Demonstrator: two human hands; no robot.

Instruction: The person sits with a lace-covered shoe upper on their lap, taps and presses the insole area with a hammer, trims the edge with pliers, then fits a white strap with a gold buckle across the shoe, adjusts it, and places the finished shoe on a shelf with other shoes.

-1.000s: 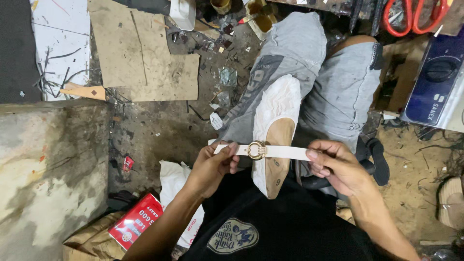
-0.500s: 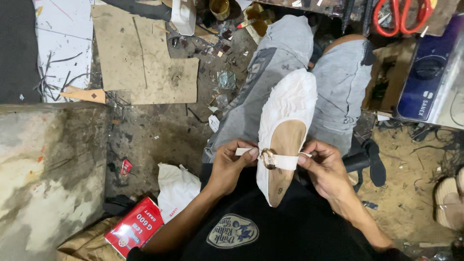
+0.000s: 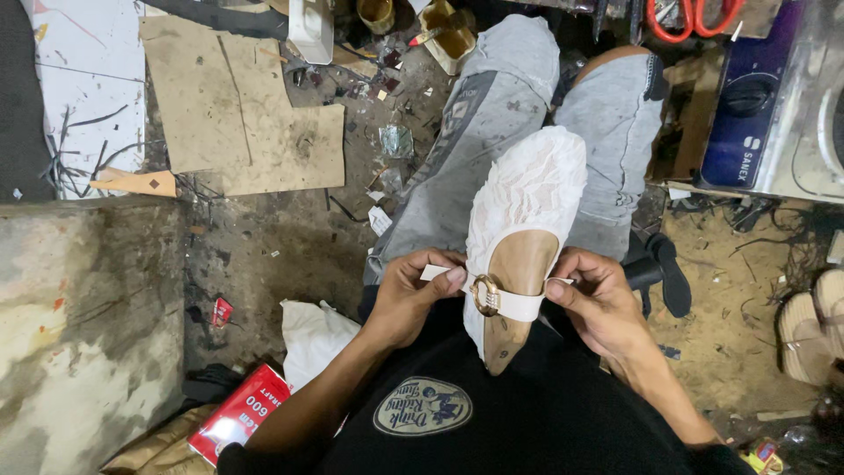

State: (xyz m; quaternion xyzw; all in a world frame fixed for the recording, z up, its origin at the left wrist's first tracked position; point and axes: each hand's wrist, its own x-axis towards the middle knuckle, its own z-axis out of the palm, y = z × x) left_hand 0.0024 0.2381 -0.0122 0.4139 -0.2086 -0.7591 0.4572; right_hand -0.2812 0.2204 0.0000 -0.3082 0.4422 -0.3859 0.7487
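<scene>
A white lace shoe (image 3: 527, 189) with a tan insole rests on my lap, toe pointing away from me. A white strap (image 3: 512, 303) with a round gold buckle (image 3: 484, 295) lies across the shoe's opening. My left hand (image 3: 413, 295) pinches the strap's left end against the shoe's side, thumb on the strap next to the buckle. My right hand (image 3: 598, 303) pinches the right end at the shoe's other side. Both hands press the strap down around the shoe.
Cardboard sheets (image 3: 237, 114) lie on the dirty floor ahead left. A red packet (image 3: 237, 413) and white cloth (image 3: 312, 339) sit by my left arm. Glue pots (image 3: 448, 31), red-handled scissors (image 3: 694, 18), a blue appliance (image 3: 747, 97) and a sandal (image 3: 813, 339) ring my knees.
The strap was held stretched flat above the shoe; both hands have since moved inward and wrapped it down across the shoe's opening, ends now at the sides.
</scene>
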